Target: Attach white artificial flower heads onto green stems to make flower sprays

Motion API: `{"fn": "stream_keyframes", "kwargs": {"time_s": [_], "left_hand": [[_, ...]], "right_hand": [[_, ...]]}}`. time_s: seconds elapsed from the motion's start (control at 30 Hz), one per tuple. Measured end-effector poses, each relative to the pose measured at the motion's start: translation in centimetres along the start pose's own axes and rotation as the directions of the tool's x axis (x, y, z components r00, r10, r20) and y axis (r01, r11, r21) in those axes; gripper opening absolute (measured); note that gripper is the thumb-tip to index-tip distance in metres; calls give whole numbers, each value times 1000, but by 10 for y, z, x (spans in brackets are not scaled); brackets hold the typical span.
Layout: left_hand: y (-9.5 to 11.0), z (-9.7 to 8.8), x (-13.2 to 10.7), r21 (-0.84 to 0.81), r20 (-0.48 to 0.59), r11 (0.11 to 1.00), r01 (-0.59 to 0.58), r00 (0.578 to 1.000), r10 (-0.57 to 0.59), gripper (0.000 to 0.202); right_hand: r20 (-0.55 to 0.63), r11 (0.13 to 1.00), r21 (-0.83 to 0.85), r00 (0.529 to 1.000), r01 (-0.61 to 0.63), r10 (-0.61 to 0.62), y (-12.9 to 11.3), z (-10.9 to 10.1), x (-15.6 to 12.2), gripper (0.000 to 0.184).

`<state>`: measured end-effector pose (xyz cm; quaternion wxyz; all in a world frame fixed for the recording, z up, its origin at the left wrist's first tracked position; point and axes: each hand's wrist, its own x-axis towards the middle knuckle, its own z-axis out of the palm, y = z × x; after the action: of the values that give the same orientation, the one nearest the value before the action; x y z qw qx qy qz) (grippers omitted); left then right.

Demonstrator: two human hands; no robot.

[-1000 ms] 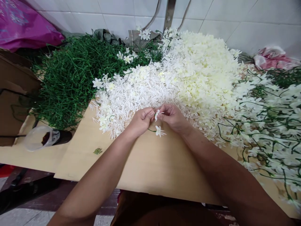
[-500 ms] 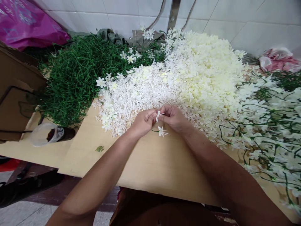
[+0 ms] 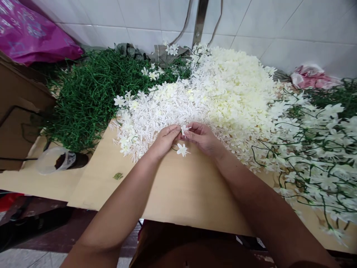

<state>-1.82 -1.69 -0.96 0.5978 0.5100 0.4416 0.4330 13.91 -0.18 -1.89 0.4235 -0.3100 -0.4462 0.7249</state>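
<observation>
My left hand (image 3: 167, 139) and my right hand (image 3: 203, 138) meet over the near edge of the flower heap, fingertips pinched together. Between them is a small white artificial flower (image 3: 184, 129), gripped by the right fingers. A second white flower (image 3: 182, 149) hangs just below, on a thin green stem that runs up into my left fingers. Most of that stem is hidden by the hand. Right behind the hands lie loose white stamen pieces (image 3: 178, 106), and beyond them a heap of cream petals (image 3: 237, 82).
Green plastic stems (image 3: 83, 93) are piled at the left. Flowers on stems (image 3: 315, 149) spread over the right side. A clear plastic cup (image 3: 51, 160) lies tipped at the left on the cardboard (image 3: 167, 193). A purple bag (image 3: 33, 33) and a cardboard box (image 3: 19, 119) stand far left.
The view has shifted slightly. The hanging flower has turned its face more toward me, and my right fingers have opened out a little around the upper flower.
</observation>
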Motion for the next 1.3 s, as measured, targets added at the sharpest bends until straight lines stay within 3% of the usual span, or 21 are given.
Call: {"fn": "stream_keyframes", "kwargs": {"time_s": [0.33, 0.83, 0.97, 1.3], "left_hand": [[-3, -4, 0, 102, 10, 995, -22, 1000, 21, 48], [-3, -6, -2, 157, 77, 987, 30, 996, -43, 45], [-4, -4, -1, 141, 88, 990, 14, 996, -27, 45], [-6, -1, -1, 201, 38, 980, 1, 999, -9, 39]], "right_hand": [[-102, 996, -72, 993, 49, -57, -5, -4, 0, 40], [84, 996, -14, 992, -92, 93, -6, -7, 2, 44], [73, 995, -6, 992, -99, 99, -6, -9, 2, 43], [-58, 952, -307, 998, 20, -40, -2, 1, 3, 46]]}}
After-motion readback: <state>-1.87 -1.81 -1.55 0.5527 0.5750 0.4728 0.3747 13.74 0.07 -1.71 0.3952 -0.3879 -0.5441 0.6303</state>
